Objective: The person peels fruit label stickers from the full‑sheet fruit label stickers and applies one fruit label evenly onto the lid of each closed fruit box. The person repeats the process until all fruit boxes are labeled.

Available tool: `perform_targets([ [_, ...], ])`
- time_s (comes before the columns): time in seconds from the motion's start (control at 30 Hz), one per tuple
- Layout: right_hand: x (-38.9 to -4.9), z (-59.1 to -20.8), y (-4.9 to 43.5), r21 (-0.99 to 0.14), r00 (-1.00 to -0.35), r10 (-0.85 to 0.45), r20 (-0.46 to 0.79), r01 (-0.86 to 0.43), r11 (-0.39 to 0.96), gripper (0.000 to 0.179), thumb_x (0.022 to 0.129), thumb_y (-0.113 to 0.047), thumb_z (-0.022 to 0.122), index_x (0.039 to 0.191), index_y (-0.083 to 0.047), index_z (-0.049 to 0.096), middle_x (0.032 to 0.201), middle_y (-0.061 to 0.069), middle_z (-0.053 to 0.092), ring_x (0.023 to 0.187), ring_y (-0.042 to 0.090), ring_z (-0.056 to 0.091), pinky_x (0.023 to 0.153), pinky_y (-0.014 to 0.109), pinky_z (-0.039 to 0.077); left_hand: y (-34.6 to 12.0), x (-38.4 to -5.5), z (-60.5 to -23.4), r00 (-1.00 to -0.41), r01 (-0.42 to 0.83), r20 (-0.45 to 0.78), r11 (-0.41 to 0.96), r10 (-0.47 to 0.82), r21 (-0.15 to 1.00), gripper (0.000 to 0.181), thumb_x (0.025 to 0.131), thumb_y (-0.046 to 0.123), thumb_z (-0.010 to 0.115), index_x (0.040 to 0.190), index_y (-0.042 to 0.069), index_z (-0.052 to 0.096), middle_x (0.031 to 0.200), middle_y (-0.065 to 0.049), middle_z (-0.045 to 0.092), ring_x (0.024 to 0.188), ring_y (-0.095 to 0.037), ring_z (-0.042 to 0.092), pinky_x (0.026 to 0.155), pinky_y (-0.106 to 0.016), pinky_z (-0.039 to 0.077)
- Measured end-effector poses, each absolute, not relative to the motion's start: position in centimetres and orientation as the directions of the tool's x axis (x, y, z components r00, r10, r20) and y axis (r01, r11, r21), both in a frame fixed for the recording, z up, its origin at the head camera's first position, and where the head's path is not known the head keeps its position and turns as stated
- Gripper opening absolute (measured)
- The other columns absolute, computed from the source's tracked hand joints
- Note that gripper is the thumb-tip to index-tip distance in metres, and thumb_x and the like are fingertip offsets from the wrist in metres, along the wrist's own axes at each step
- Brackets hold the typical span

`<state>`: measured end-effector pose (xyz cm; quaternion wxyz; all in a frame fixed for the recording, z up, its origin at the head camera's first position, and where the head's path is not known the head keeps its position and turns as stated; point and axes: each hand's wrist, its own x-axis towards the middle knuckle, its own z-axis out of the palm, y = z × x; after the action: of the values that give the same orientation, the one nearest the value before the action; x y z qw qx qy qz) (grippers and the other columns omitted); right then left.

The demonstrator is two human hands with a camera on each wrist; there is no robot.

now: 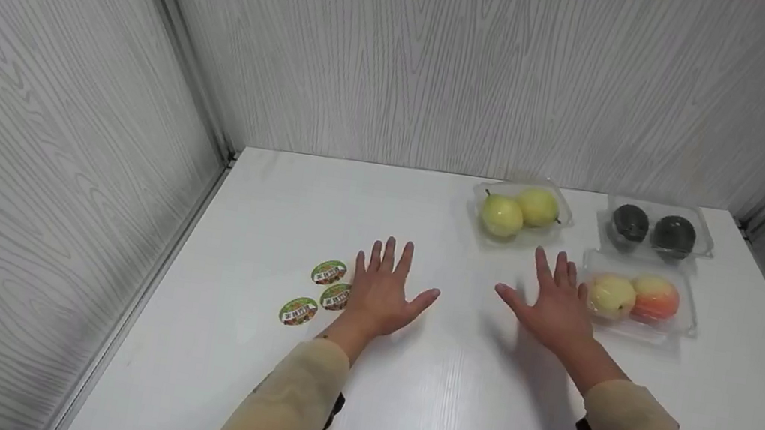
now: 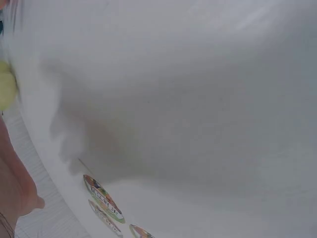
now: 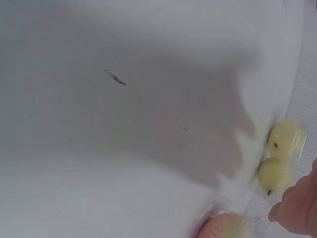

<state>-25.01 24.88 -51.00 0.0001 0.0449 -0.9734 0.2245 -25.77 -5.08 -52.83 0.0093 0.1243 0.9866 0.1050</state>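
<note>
With fingers spread, my left hand (image 1: 381,298) hovers above the white table beside several oval stickers (image 1: 299,312), partly covering one of them in the head view. My right hand (image 1: 554,309), its fingers extended too, is over the table just left of a clear plastic box (image 1: 684,321) that holds two red-and-yellow fruits (image 1: 656,298). Neither hand holds anything. Farther back, a second clear box (image 1: 565,210) contains two yellow-green pears (image 1: 501,215). In the right wrist view the pears (image 3: 275,174) appear near the fingers (image 3: 297,206).
At the back right, another clear box (image 1: 704,236) holds two dark round fruits (image 1: 673,236). Grey wood-grain panels (image 1: 406,59) enclose the white table (image 1: 263,205) at the back and on both sides.
</note>
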Motion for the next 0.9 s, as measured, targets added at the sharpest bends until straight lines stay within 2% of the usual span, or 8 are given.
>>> perform_targets([
  [0.2, -26.5, -49.5, 25.7, -0.529, -0.999, -0.052, -0.014, -0.037, 0.848, 0.111, 0.098, -0.077, 0.050, 0.170, -0.006, 0.005, 0.172, 0.033, -0.004, 0.159, 0.052, -0.001, 0.123, 0.070, 0.005, -4.1, -27.2, -51.6, -0.971, 0.240, 0.068, 0.921, 0.231, 0.307, 0.100, 0.100, 0.080, 0.033, 0.171, 0.011, 0.016, 0.175, -0.021, 0.016, 0.161, -0.040, 0.014, 0.129, -0.057, 0.010],
  [0.4, -27.7, -48.0, 26.2, -0.588, -0.999, -0.023, -0.045, 0.008, 0.809, 0.109, 0.100, -0.076, 0.045, 0.170, -0.005, 0.001, 0.172, 0.033, -0.004, 0.154, 0.060, 0.010, 0.122, 0.071, 0.015, -3.2, -28.3, -50.5, -0.971, 0.238, 0.109, 0.864, 0.211, 0.444, 0.098, 0.102, 0.075, 0.039, 0.170, 0.008, 0.018, 0.174, -0.021, 0.019, 0.162, -0.037, 0.016, 0.130, -0.052, 0.010],
  [0.5, -28.4, -47.5, 26.6, -0.630, -0.999, -0.013, -0.039, 0.015, 0.776, 0.107, 0.102, -0.074, 0.044, 0.170, -0.005, -0.001, 0.172, 0.032, -0.003, 0.155, 0.058, 0.012, 0.122, 0.069, 0.017, -2.7, -29.0, -50.2, -0.971, 0.237, 0.133, 0.815, 0.196, 0.529, 0.096, 0.103, 0.071, 0.042, 0.169, 0.005, 0.019, 0.173, -0.022, 0.021, 0.161, -0.037, 0.018, 0.130, -0.050, 0.011],
  [0.73, -30.4, -46.5, 27.8, -0.743, -0.994, 0.055, -0.095, 0.108, 0.661, 0.106, 0.101, -0.078, 0.038, 0.170, -0.010, -0.004, 0.174, 0.028, 0.006, 0.158, 0.051, 0.012, 0.126, 0.063, 0.015, -1.2, -30.7, -49.5, -0.982, 0.190, 0.139, 0.684, 0.130, 0.704, 0.093, 0.105, 0.064, 0.046, 0.169, 0.003, 0.018, 0.173, -0.021, 0.022, 0.160, -0.036, 0.021, 0.129, -0.044, 0.017],
  [0.9, -32.0, -45.9, 28.5, -0.792, -0.985, 0.090, -0.144, 0.169, 0.586, 0.105, 0.101, -0.079, 0.031, 0.170, -0.008, -0.005, 0.175, 0.025, 0.002, 0.160, 0.047, 0.004, 0.128, 0.060, 0.008, 0.1, -31.5, -49.2, -0.992, 0.129, 0.095, 0.603, 0.089, 0.787, 0.090, 0.106, 0.062, 0.046, 0.169, 0.003, 0.018, 0.174, -0.017, 0.024, 0.160, -0.031, 0.023, 0.128, -0.041, 0.020],
])
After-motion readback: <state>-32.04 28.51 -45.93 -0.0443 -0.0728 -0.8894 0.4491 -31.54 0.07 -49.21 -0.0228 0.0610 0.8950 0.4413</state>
